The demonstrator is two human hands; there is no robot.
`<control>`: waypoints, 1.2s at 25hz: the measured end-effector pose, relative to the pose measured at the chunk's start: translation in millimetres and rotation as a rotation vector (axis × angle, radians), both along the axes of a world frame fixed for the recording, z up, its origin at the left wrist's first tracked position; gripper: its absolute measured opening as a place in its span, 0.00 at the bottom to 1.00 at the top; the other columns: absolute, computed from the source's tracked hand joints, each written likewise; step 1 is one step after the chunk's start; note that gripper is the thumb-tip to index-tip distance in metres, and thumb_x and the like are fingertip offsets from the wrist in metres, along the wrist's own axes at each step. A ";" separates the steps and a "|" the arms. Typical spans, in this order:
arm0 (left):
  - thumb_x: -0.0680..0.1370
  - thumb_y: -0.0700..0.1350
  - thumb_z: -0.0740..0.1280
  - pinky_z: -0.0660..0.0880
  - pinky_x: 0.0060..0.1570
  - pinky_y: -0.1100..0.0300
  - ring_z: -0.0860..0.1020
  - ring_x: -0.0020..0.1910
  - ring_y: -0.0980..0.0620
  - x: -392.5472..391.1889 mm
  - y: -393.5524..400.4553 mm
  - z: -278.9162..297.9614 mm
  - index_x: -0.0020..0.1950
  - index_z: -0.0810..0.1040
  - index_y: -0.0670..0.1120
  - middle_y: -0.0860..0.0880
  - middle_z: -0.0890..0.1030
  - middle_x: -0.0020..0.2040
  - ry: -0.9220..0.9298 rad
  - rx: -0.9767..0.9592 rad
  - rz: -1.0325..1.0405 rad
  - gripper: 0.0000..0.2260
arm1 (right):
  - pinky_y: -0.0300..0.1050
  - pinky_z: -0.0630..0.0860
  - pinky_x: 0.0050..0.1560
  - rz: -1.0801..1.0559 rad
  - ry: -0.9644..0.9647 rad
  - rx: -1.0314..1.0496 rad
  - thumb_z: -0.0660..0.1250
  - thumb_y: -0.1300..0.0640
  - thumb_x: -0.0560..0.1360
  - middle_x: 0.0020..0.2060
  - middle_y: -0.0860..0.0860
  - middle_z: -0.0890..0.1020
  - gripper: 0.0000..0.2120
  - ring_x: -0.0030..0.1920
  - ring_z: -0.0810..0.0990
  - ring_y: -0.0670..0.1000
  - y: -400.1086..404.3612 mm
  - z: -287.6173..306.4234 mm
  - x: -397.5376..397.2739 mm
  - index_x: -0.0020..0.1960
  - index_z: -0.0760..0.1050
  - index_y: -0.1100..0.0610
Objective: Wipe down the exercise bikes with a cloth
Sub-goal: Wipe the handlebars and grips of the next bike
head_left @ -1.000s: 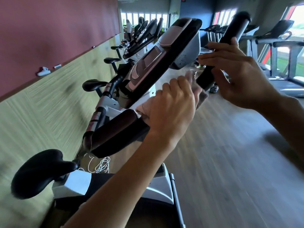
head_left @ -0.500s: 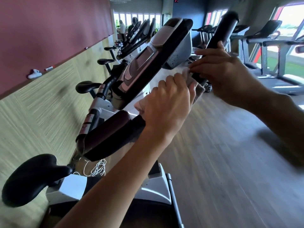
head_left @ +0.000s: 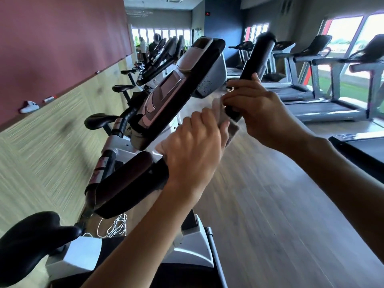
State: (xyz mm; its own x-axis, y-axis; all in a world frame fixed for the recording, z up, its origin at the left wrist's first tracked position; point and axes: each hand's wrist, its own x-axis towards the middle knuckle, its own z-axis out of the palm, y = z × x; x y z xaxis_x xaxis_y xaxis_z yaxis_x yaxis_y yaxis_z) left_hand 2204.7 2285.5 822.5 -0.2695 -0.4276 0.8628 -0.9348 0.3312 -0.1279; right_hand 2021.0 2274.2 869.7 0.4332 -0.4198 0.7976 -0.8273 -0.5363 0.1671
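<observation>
— Which step is this?
— Wiping the handlebar (head_left: 256, 65). The left hand (head_left: 193, 150) grips the cloth (head_left: 223, 119) around the bar's middle; the right hand (head_left: 264, 113) curls round the right grip.
— Next?
— Probably sliding the cloth up that grip, with the right hand shifting clear.

No legible text anywhere. Far beyond both hands, high on the dark blue wall, a small red digital display (head_left: 208, 13), digits too blurred to read. Console screen blank.
</observation>
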 end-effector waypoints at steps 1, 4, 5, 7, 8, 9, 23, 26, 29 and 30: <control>0.88 0.54 0.50 0.69 0.34 0.55 0.78 0.37 0.48 10.3 5.7 -7.4 0.52 0.76 0.43 0.45 0.79 0.41 -0.025 0.000 0.016 0.20 | 0.67 0.62 0.74 -0.002 -0.012 0.011 0.62 0.70 0.76 0.51 0.59 0.86 0.12 0.64 0.79 0.62 0.2 0.0 0.6 0.52 0.83 0.66; 0.87 0.52 0.51 0.70 0.35 0.55 0.78 0.37 0.48 14.5 8.1 -11.9 0.52 0.76 0.42 0.45 0.79 0.41 -0.010 -0.012 0.047 0.19 | 0.70 0.61 0.74 0.000 -0.025 0.026 0.62 0.70 0.77 0.51 0.60 0.86 0.12 0.65 0.79 0.63 0.1 -1.0 0.8 0.53 0.83 0.67; 0.87 0.51 0.52 0.68 0.33 0.55 0.78 0.36 0.48 6.5 5.2 -4.4 0.51 0.77 0.43 0.45 0.79 0.40 0.028 0.005 0.038 0.18 | 0.71 0.62 0.74 0.010 -0.022 0.025 0.62 0.70 0.77 0.51 0.60 0.86 0.12 0.65 0.79 0.63 0.9 -0.8 1.2 0.53 0.83 0.67; 0.87 0.52 0.53 0.65 0.32 0.56 0.79 0.35 0.48 -13.1 -2.6 9.4 0.49 0.77 0.44 0.46 0.80 0.39 0.050 0.022 0.004 0.18 | 0.72 0.62 0.73 0.032 -0.021 0.018 0.63 0.71 0.77 0.51 0.60 0.85 0.11 0.64 0.79 0.63 3.8 0.4 1.2 0.53 0.83 0.67; 0.87 0.52 0.53 0.67 0.32 0.56 0.79 0.35 0.48 -19.4 -4.6 11.7 0.49 0.77 0.44 0.46 0.80 0.39 0.046 0.014 -0.004 0.18 | 0.72 0.62 0.73 0.040 -0.015 0.026 0.64 0.72 0.76 0.52 0.60 0.85 0.11 0.65 0.79 0.62 4.9 0.7 0.8 0.54 0.83 0.67; 0.87 0.53 0.54 0.69 0.32 0.55 0.79 0.36 0.48 -21.5 -4.9 11.2 0.50 0.78 0.44 0.46 0.80 0.39 0.046 0.008 -0.010 0.18 | 0.72 0.62 0.73 0.046 -0.012 0.041 0.64 0.72 0.76 0.53 0.59 0.85 0.11 0.66 0.78 0.61 6.3 0.8 0.8 0.54 0.82 0.67; 0.87 0.55 0.52 0.73 0.36 0.55 0.78 0.37 0.51 71.3 -4.2 76.8 0.54 0.73 0.47 0.54 0.77 0.41 0.169 0.298 -0.388 0.16 | 0.69 0.43 0.78 -0.037 -0.092 0.091 0.64 0.61 0.79 0.51 0.50 0.85 0.10 0.62 0.79 0.55 17.8 -8.7 27.5 0.54 0.83 0.58; 0.86 0.57 0.54 0.67 0.31 0.57 0.73 0.30 0.55 113.5 -8.2 56.2 0.47 0.69 0.50 0.56 0.72 0.33 0.156 0.433 -0.484 0.14 | 0.62 0.34 0.79 -0.069 -0.184 0.231 0.63 0.55 0.79 0.53 0.47 0.84 0.12 0.61 0.79 0.49 23.2 -11.4 43.2 0.57 0.82 0.54; 0.84 0.59 0.53 0.75 0.42 0.54 0.77 0.40 0.55 133.3 -10.7 18.5 0.50 0.74 0.50 0.56 0.77 0.39 0.202 0.674 -0.606 0.17 | 0.65 0.37 0.78 -0.160 -0.267 0.251 0.61 0.54 0.80 0.59 0.48 0.82 0.13 0.67 0.75 0.50 24.5 -26.1 70.7 0.60 0.81 0.52; 0.83 0.60 0.51 0.76 0.51 0.50 0.78 0.49 0.53 136.1 -11.0 11.5 0.57 0.76 0.50 0.55 0.80 0.48 0.165 0.720 -0.647 0.19 | 0.68 0.41 0.78 -0.199 -0.274 0.235 0.60 0.55 0.81 0.62 0.48 0.81 0.14 0.70 0.73 0.52 23.3 -32.2 80.2 0.60 0.82 0.51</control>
